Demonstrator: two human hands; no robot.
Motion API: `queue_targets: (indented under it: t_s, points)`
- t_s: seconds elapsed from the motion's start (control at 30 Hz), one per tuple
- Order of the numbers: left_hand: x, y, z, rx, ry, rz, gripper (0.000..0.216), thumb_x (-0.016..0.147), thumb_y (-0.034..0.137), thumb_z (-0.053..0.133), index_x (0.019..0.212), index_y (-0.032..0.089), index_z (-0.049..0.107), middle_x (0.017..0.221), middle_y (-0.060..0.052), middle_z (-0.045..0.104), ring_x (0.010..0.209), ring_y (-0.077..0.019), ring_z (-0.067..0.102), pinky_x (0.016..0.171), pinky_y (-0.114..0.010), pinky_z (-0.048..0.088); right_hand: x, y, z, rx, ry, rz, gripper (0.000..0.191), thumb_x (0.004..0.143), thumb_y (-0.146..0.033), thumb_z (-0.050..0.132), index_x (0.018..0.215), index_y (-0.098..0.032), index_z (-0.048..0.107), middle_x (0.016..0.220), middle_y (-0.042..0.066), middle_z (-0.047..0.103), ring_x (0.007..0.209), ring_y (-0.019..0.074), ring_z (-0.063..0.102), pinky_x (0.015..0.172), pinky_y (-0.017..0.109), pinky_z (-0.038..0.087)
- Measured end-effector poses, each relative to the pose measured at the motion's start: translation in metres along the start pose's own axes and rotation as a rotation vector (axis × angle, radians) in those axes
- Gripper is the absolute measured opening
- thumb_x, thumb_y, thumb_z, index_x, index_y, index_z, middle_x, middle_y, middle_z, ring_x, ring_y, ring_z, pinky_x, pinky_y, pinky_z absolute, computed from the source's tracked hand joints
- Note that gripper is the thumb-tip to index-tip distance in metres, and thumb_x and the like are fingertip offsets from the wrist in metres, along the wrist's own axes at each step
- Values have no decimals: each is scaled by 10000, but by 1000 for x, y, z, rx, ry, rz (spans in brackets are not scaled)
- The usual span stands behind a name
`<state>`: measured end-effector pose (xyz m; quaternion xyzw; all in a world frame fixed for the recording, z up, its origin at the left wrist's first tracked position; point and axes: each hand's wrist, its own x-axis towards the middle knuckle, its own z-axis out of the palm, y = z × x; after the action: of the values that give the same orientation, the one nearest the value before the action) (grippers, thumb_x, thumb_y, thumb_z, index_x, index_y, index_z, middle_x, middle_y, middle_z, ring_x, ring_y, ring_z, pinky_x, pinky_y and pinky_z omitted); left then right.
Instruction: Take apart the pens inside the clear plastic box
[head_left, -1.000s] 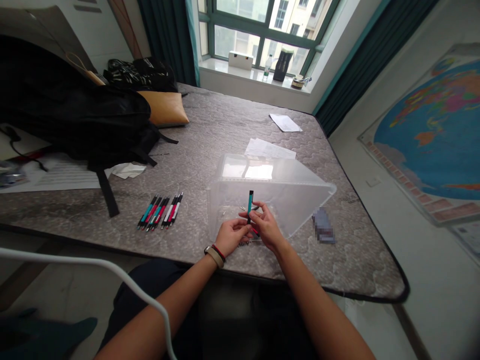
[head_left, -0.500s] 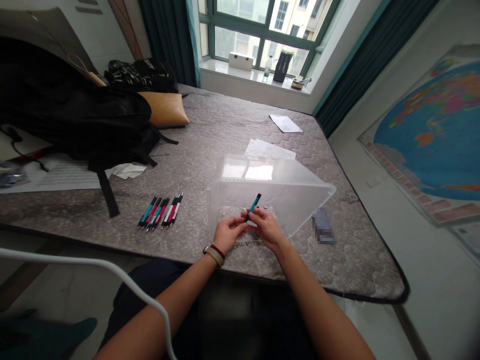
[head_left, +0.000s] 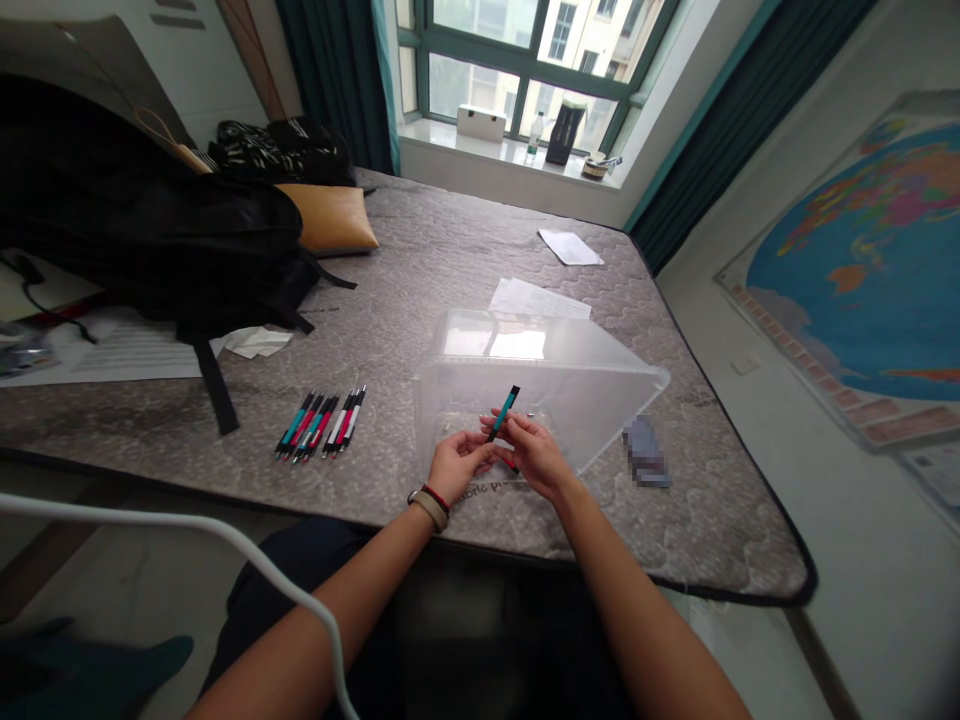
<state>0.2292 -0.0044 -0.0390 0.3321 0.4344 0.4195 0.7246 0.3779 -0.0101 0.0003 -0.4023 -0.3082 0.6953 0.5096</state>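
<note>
Between both hands a teal pen (head_left: pixel 503 411) with black ends is held at a slant, its top pointing up and right. My left hand (head_left: pixel 459 462) pinches at its lower end, fingertips closed. Around the barrel, the fingers of my right hand (head_left: pixel 534 452) are closed too. A clear plastic bin (head_left: pixel 615 400) lies on its side with its opening towards me, right behind the hands. A small red and black piece (head_left: pixel 512 466) shows below my right hand, mostly hidden. Left of the hands, several teal, red and white pens (head_left: pixel 319 425) lie in a row on the mattress.
The quilted grey mattress (head_left: pixel 405 270) carries white papers (head_left: pixel 540 298) behind the bin, a blurred-out dark item (head_left: pixel 646 452) to its right, and a black backpack (head_left: pixel 150 220) with a tan pouch (head_left: pixel 334 218) at left. A white cable (head_left: pixel 225 535) crosses the lower left.
The teal pen has shifted slightly left and turned a little in the fingers. The right-hand fingers have moved along it, and more of the red piece below shows.
</note>
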Motion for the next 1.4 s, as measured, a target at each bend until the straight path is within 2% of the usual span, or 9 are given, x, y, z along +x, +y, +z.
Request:
queue_targets:
  t_s: [0.17, 0.33, 0.5, 0.63, 0.8, 0.93, 1.17, 1.3, 1.4]
  points:
    - [-3, 2, 2, -11, -40, -15, 440, 554, 364, 883, 836, 129, 641, 737, -22, 709, 666, -136, 676, 696, -272, 546, 4, 7, -2, -28, 100, -55, 255, 720, -370, 798, 882, -214, 677, 927, 33, 732, 893, 184, 674, 748, 293, 533]
    - [-2, -2, 2, 63, -89, 19, 442, 532, 327, 898, 818, 113, 638, 710, -22, 694, 627, -117, 644, 630, -237, 513, 5, 13, -1, -27, 145, -55, 297, 660, -332, 842, 826, -219, 623, 754, -17, 700, 689, 147, 655, 623, 251, 509]
    - [-2, -3, 2, 56, -93, -6, 468, 542, 381, 889, 846, 115, 652, 704, -19, 688, 633, -121, 648, 638, -245, 522, 4, 6, -3, -24, 73, -4, 399, 727, -403, 787, 1078, -242, 688, 905, 31, 730, 838, 187, 680, 697, 280, 524]
    - [-3, -1, 3, 47, -119, -26, 478, 571, 397, 870, 919, 117, 702, 732, -25, 704, 654, -128, 654, 680, -263, 530, 3, 2, -6, -33, 13, -4, 330, 758, -435, 757, 997, -209, 724, 1070, 80, 722, 1029, 231, 653, 827, 335, 525]
    - [-3, -2, 1, 153, -101, 46, 401, 564, 355, 876, 823, 106, 699, 664, -11, 680, 582, -101, 598, 590, -221, 463, 5, 7, -6, -43, 48, -36, 253, 708, -387, 810, 835, -200, 698, 866, 29, 717, 826, 187, 673, 764, 328, 544]
    - [-3, -3, 2, 190, -98, 101, 402, 528, 325, 897, 774, 111, 661, 703, -24, 689, 640, -116, 619, 625, -223, 470, 8, 13, -6, -60, 88, -37, 292, 651, -322, 849, 880, -208, 706, 789, -18, 685, 687, 134, 635, 677, 275, 531]
    - [-12, 7, 12, 108, -312, -132, 509, 689, 465, 791, 1078, 155, 681, 1082, -99, 705, 885, -183, 696, 702, -244, 510, 8, 7, -18, -196, 63, 23, 344, 691, -412, 805, 945, -191, 733, 829, 15, 702, 648, 132, 615, 538, 233, 439]
    - [-10, 5, 9, 83, -265, -92, 468, 624, 419, 843, 947, 111, 704, 947, -104, 737, 824, -187, 700, 742, -275, 523, 6, 5, -19, -259, 16, -7, 292, 685, -417, 808, 841, -189, 713, 1033, 57, 721, 824, 194, 662, 675, 290, 492]
    - [-5, 0, 2, 197, -133, 37, 385, 551, 310, 882, 802, 108, 672, 764, -50, 720, 686, -154, 668, 685, -272, 523, 7, 8, -15, -315, 5, -45, 262, 681, -377, 820, 763, -192, 654, 877, 24, 731, 710, 165, 649, 622, 272, 478]
